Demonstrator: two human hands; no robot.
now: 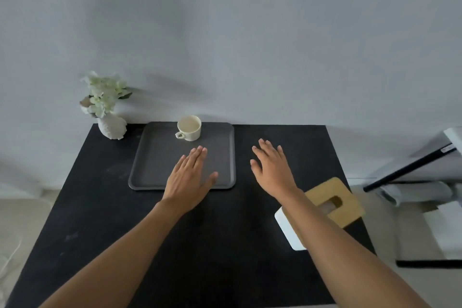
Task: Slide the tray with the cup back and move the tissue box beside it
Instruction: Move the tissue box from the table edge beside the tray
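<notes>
Both my hands are spread flat and grip nothing: the left hand (191, 177) lies over the lower right part of the grey tray (150, 170), the right hand (271, 166) hovers over the black table (100, 207) just right of it. The cup (189, 128) stands at the tray's top edge, centre frame. The tissue box (332, 201) sits lower right, partly under my right forearm. A vase of flowers (110, 117) stands upper left of the tray.
</notes>
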